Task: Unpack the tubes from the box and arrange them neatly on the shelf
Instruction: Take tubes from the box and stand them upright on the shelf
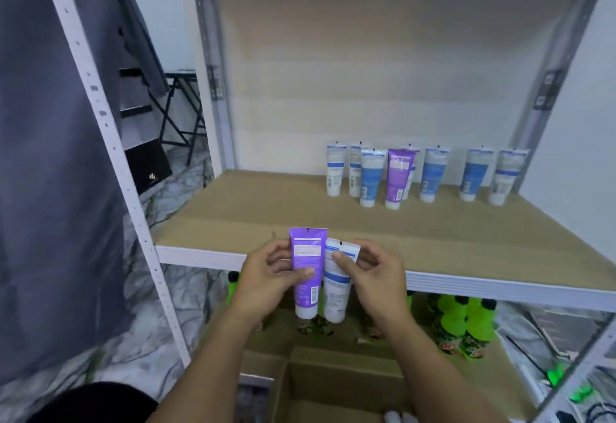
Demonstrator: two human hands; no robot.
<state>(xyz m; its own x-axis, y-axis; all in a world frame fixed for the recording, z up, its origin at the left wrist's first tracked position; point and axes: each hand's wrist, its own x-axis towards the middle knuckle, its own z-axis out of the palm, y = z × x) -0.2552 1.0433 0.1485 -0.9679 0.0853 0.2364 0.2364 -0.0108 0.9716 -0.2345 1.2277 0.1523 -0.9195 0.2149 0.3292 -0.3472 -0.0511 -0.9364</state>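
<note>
The left hand [266, 276] gripped a purple tube [306, 272], the right hand [373, 276] a white tube [336, 286], above the cardboard box [333, 382], its contents perhaps tubes.

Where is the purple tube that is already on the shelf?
In the head view, the purple tube stands cap-down on the shelf, right of centre, in the front row between two blue tubes.

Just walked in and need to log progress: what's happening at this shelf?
A person is stocking tubes. The left hand holds a purple tube and the right hand holds a white tube, both cap-down and side by side in front of the shelf. A cluster of tubes already stands cap-down at the shelf's back right. An open cardboard box sits below the hands. Green bottles stand on the lower level.
</note>
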